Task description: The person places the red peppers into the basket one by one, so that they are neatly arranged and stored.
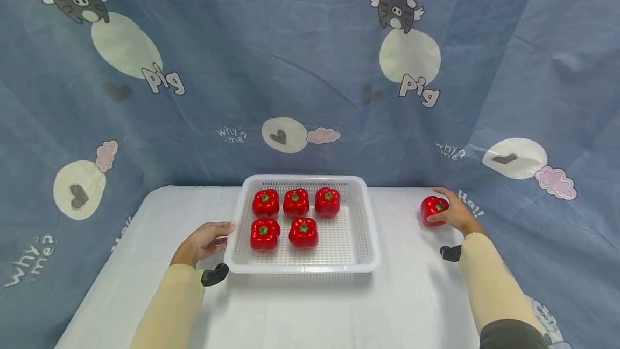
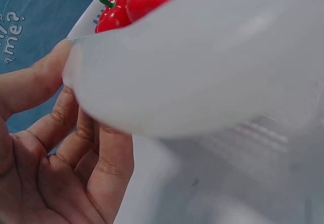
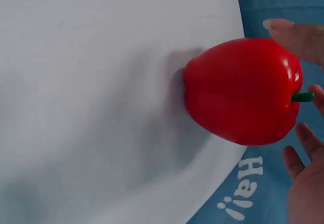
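Observation:
In the head view, a white plastic basket stands mid-table with several red bell peppers in it, in two rows at its left and middle. My left hand holds the basket's left rim. The left wrist view shows that thumb at the rim's edge and the fingers beneath it. Far to the right, one more red bell pepper sits on the table, with my right hand around its right side. In the right wrist view, thumb and fingers are spread loosely by the pepper's green stem.
The white table has rounded far corners. Right behind it hangs a blue cloth printed with pigs and words. The loose pepper is near the table's far right edge.

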Demonstrator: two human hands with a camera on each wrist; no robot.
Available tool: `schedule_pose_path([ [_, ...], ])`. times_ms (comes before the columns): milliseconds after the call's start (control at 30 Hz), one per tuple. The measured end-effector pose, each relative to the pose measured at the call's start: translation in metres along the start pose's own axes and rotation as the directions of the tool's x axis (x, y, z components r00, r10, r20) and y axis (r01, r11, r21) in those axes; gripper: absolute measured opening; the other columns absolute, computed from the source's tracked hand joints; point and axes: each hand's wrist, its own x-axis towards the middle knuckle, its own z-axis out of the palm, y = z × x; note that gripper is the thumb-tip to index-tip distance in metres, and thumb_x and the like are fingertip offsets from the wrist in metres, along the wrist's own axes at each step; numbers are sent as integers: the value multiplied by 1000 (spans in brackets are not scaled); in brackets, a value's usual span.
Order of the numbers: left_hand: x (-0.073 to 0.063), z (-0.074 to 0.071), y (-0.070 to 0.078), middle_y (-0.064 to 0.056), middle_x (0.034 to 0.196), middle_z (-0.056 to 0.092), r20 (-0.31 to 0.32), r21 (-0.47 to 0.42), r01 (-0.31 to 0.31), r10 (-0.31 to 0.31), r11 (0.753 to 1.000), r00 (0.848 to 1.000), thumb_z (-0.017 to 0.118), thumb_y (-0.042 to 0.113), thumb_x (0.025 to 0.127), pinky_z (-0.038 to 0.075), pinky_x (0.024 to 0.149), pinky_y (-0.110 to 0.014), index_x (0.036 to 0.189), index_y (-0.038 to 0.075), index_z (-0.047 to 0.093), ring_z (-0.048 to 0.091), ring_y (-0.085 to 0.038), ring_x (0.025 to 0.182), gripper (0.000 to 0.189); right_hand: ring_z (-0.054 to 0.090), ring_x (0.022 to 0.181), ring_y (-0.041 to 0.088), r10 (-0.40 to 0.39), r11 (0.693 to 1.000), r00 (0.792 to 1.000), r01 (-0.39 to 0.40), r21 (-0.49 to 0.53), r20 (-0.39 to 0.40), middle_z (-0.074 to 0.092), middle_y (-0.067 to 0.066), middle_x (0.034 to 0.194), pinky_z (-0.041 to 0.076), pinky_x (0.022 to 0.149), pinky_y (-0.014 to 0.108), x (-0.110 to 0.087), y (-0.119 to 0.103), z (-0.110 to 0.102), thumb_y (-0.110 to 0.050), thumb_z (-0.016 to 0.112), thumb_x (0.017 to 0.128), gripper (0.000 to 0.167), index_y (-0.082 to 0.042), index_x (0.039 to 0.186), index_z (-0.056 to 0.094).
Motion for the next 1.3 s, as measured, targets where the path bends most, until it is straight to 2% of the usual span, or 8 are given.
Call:
schedule_pose_path([
  [133,1,-1,0,-10,111,66,-8,-5,3,-3,1000,1000,68,20,91,56,84,-38,135,-7,49,65,-21,88,55,16,133,54,12,1000,1000,-12,-1,8,13,32,150,33,102,66,1,2,0,-10,78,80,96,-7,153,15],
  [333,1,0,-1,-12,117,64,-8,-8,0,0,1000,1000,71,22,89,55,86,-40,136,-5,49,65,-23,91,59,17,132,54,47,999,999,-46,-19,9,16,33,148,31,103,67,1,8,0,-9,78,79,96,-2,152,15],
  [633,0,0,0,-11,113,66,-8,0,-10,10,1000,1000,71,24,89,56,84,-37,135,-5,50,65,-22,88,58,19,131,54,37,998,999,-37,-45,1,18,33,148,30,103,67,1,11,0,-8,77,80,89,-1,150,23],
  [867,2,-1,-2,-12,115,65,-3,5,-16,16,1000,1000,70,22,90,56,85,-38,135,-5,50,65,-22,90,56,23,129,53,54,998,999,-54,-26,3,24,33,145,31,103,67,-1,15,2,-10,75,82,88,-1,150,21],
  [1300,1,1,-2,-12,114,65,-7,16,-12,12,1000,1000,68,21,91,56,85,-38,135,-7,49,65,-21,90,55,24,133,51,62,997,998,-63,43,13,24,31,149,30,106,65,-1,11,13,-10,74,83,86,-4,151,22],
])
